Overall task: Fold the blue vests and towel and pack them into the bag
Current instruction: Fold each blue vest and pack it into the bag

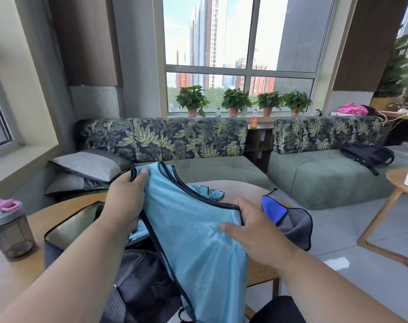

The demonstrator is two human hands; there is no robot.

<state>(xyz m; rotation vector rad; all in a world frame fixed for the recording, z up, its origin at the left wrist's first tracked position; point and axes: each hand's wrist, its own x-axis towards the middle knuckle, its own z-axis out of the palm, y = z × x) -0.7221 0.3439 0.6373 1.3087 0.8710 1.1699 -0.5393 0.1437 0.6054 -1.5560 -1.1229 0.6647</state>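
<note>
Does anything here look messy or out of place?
Nothing is spilled or broken. The towel lies crumpled at the table's right edge, partly overhanging, and a second blue vest sits bunched behind the one being held.

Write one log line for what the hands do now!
left hand: grips vest | right hand: pinches vest | towel: on table

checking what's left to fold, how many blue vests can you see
2, maybe more hidden: one vest held up by both hands, another vest lying on the table behind it.
</note>
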